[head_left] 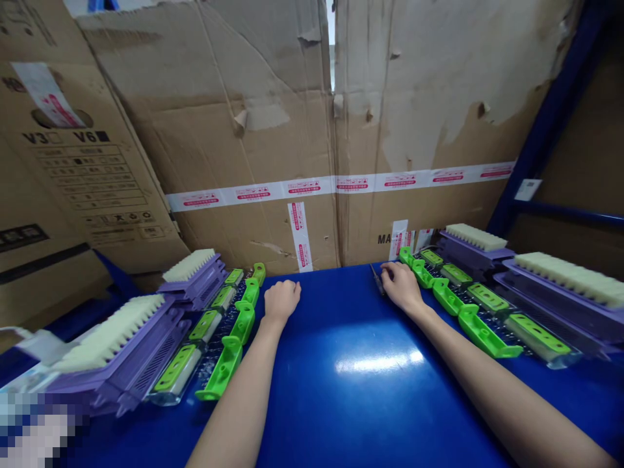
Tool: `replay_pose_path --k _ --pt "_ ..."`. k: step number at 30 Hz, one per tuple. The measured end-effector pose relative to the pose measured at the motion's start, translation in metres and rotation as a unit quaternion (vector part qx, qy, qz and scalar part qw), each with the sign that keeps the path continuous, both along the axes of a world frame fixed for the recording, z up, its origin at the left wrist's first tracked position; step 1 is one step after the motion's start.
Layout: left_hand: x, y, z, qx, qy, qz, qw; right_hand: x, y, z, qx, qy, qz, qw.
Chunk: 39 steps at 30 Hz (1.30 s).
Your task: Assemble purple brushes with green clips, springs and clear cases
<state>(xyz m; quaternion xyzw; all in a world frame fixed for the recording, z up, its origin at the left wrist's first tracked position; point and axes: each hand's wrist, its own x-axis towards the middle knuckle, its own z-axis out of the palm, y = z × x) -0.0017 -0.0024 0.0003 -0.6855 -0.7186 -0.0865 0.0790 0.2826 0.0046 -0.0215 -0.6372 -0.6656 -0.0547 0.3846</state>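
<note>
My left hand (282,301) is loosely curled, green brackets (245,320) to its left. My right hand (400,285) is at a dark tool (377,283); whether gripping, I cannot tell.

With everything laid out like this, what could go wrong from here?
Two things, perhaps. The slim dark tool lies on the blue table right by the fingers of the right hand, so a careless nudge might send it rolling. And the left forearm runs close beside the left row of green pieces, so a sideways sweep could knock them out of line.
</note>
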Motion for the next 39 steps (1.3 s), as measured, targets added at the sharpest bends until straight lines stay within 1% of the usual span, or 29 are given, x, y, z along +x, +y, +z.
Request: replay_pose_path --k 2,4,7,9,12,15,18,22,24,26,28,30,33,35,37,39 --pt "0.0 0.0 0.0 0.002 0.0 -0.001 1.0 -0.001 -0.004 0.002 0.02 -0.086 -0.043 0.995" --pt "0.0 -0.001 0.0 0.002 0.001 -0.003 1.0 0.0 -0.007 0.004 0.021 -0.142 -0.087 0.986" --pt "0.001 -0.001 0.001 0.003 0.0 -0.004 1.0 0.003 -0.009 0.005 0.009 -0.173 -0.133 0.976" --pt "0.001 -0.001 0.002 0.002 -0.001 -0.002 1.0 0.005 -0.009 0.005 0.004 -0.179 -0.142 0.974" --pt "0.001 -0.001 0.002 -0.004 -0.001 0.002 1.0 0.007 -0.011 0.006 0.013 -0.186 -0.143 0.972" --pt "0.001 -0.001 0.001 -0.002 0.0 0.001 1.0 0.008 -0.013 0.012 0.021 -0.192 -0.144 0.971" --pt "0.0 0.0 0.0 0.004 0.0 -0.002 1.0 0.007 -0.015 0.025 0.033 -0.189 -0.142 0.971" --pt "0.0 -0.001 -0.001 0.009 0.002 -0.005 1.0 0.001 -0.024 0.051 0.052 -0.187 -0.121 0.973" --pt "0.0 -0.001 0.0 0.005 0.0 -0.004 1.0 -0.002 -0.035 0.06 0.051 -0.218 -0.091 0.97" --pt "0.001 -0.002 0.001 -0.001 -0.002 -0.002 1.0 -0.001 -0.051 0.062 0.048 -0.257 -0.062 0.963" --pt "0.001 -0.002 0.002 -0.004 -0.003 -0.003 1.0 0.004 -0.072 0.058 0.05 -0.291 -0.048 0.954" --pt "0.001 -0.002 0.002 -0.002 -0.003 -0.003 1.0 0.014 -0.094 0.05 0.055 -0.327 -0.056 0.942" --pt "0.001 -0.002 0.001 0.005 -0.004 -0.005 1.0 0.032 -0.124 0.035 0.049 -0.391 -0.105 0.913" --pt "0.0 -0.001 -0.001 0.01 -0.003 -0.005 1.0 0.042 -0.139 0.027 0.044 -0.418 -0.145 0.896" --pt "0.0 -0.001 -0.002 0.014 -0.003 -0.005 1.0 0.05 -0.149 0.021 0.034 -0.441 -0.177 0.879" --pt "-0.001 0.0 -0.002 0.017 -0.002 -0.005 1.0 0.054 -0.156 0.017 0.032 -0.46 -0.185 0.868"
